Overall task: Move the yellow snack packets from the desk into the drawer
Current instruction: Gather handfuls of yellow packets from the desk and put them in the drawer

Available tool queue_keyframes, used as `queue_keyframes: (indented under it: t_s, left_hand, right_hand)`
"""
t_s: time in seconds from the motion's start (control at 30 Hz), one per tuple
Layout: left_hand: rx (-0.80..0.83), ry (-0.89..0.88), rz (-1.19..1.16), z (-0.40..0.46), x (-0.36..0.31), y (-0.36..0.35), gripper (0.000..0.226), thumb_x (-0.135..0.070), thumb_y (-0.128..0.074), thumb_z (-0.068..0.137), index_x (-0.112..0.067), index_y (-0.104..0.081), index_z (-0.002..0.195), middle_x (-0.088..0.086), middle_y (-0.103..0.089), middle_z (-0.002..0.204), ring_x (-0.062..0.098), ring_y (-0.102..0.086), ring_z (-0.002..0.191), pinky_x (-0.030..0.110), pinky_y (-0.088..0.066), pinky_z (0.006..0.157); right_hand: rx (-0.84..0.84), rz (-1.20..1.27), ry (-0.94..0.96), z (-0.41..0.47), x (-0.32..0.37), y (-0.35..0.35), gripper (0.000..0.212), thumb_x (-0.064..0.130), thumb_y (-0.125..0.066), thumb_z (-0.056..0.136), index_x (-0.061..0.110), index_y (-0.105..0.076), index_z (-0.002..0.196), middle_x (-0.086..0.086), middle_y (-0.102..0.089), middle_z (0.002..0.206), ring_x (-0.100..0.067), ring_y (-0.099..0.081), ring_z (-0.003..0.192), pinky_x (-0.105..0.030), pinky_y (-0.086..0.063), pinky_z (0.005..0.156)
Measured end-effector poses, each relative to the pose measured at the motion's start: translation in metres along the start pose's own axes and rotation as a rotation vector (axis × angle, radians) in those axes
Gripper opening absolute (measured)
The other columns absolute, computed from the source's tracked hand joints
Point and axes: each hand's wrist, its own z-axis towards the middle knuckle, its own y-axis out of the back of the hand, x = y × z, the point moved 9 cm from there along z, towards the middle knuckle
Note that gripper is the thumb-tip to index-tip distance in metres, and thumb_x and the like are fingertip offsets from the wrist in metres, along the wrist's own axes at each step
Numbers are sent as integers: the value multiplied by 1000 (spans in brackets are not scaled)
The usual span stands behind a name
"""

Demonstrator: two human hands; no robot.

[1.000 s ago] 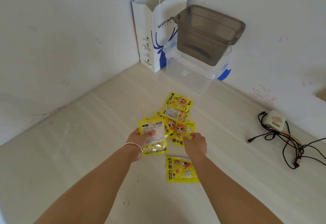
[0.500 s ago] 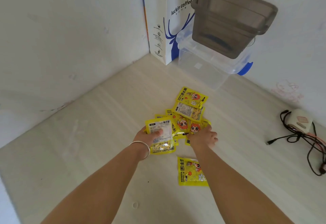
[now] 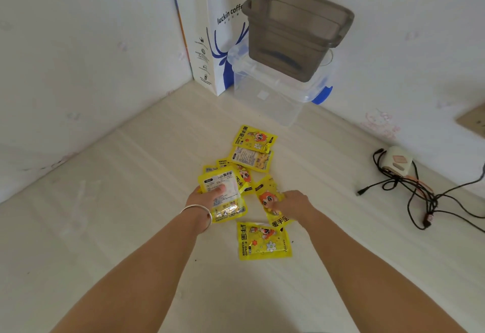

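In the head view, my left hand (image 3: 210,196) sits at the centre of the frame, its thumb pressed on top of a back-side-up packet (image 3: 223,196) that it grips, lifted a little over the pile. My right hand (image 3: 294,202), just right of it, pinches the character-print packet (image 3: 270,201), which is tilted up off the surface (image 3: 105,227). Below both hands one loose packet (image 3: 263,241) lies flat and apart. Above them, toward the middle of the frame, two more packets (image 3: 252,149) overlap each other, and a few others are partly hidden under the left hand's packet.

I judge this as the gathering step: both hands are collecting packets, and none has reached the drawer. No drawer shows in this view, so I cannot say where it is. The next move, I think, calls for stacking the right hand's packet onto the left hand's one, then sweeping up the flat packets without letting the slick foil slide out.

At the upper middle stand a paper bag (image 3: 210,39) and stacked plastic boxes (image 3: 294,44); a charger with tangled cable (image 3: 399,175) lies at the right.
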Motion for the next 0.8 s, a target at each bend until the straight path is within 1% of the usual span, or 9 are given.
queue_keyframes:
  t_s: [0.07, 0.17, 0.27, 0.43, 0.53, 0.6, 0.67, 0.73, 0.8]
  left_hand:
    - [-42, -6, 1, -6, 4, 1, 21, -15, -70, 83, -13, -59, 101, 2, -64, 81, 18, -60, 70, 27, -44, 57]
    - [-81, -5, -29, -15, 12, 5, 25, -13, -70, 82, -12, -61, 104, 10, -65, 93, 24, -62, 75, 29, -47, 63]
    - [-110, -6, -46, -24, 16, 13, 25, -11, -69, 82, -11, -61, 106, 6, -63, 81, 17, -59, 67, 26, -45, 56]
    - [-175, 5, -59, -35, 23, 33, 33, -12, -70, 82, -7, -61, 113, 14, -67, 98, 25, -61, 74, 31, -49, 66]
    - [-179, 2, -83, -43, 25, 38, 36, -10, -68, 84, -5, -59, 118, 12, -63, 96, 18, -58, 66, 28, -44, 54]
    - [-178, 4, -101, -47, 28, 39, 35, -8, -67, 84, -4, -59, 118, 12, -63, 96, 17, -58, 65, 29, -45, 53]
    - [-172, 1, -115, -50, 29, 38, 31, -8, -67, 84, -6, -60, 115, 10, -65, 90, 18, -60, 66, 29, -48, 54]
    - [-150, 1, -120, -52, 30, 35, 24, -9, -67, 84, -10, -60, 107, 12, -66, 95, 20, -61, 67, 29, -49, 55]
    - [-129, 0, -127, -54, 29, 30, 21, -9, -66, 85, -11, -59, 104, 13, -65, 95, 20, -61, 67, 28, -51, 51]
  right_hand:
    - [106, -115, 112, -12, 4, -14, 62, 51, -67, 79, 10, -57, 124, -8, -55, 121, -27, -46, 123, -34, -42, 96]
    - [130, -320, 248, -26, 10, -32, 51, 53, -71, 74, 17, -61, 109, -6, -48, 122, -25, -40, 120, -33, -41, 91]
    - [103, -431, 342, -34, 14, -43, 71, 52, -69, 76, 19, -49, 135, -3, -39, 138, -25, -30, 131, -35, -35, 104]
    - [-4, -682, 490, -45, 21, -56, 66, 51, -66, 78, 23, -48, 134, -7, -39, 134, -29, -35, 123, -34, -39, 99]
    - [-63, -688, 493, -48, 22, -59, 77, 51, -72, 72, 19, -41, 135, -9, -42, 130, -29, -43, 117, -34, -39, 96]
    - [-102, -680, 482, -48, 24, -58, 82, 51, -76, 68, 16, -38, 132, -9, -52, 124, -28, -46, 115, -33, -40, 93]
    - [-109, -687, 469, -46, 25, -58, 80, 54, -76, 66, 15, -42, 127, -7, -60, 118, -27, -46, 115, -33, -40, 90]
    - [-67, -700, 430, -44, 20, -59, 73, 56, -74, 68, 14, -50, 123, -5, -62, 117, -26, -49, 116, -32, -41, 90]
    - [-2, -603, 345, -38, 7, -56, 66, 56, -74, 69, 15, -58, 119, -2, -64, 115, -24, -56, 112, -31, -43, 87]
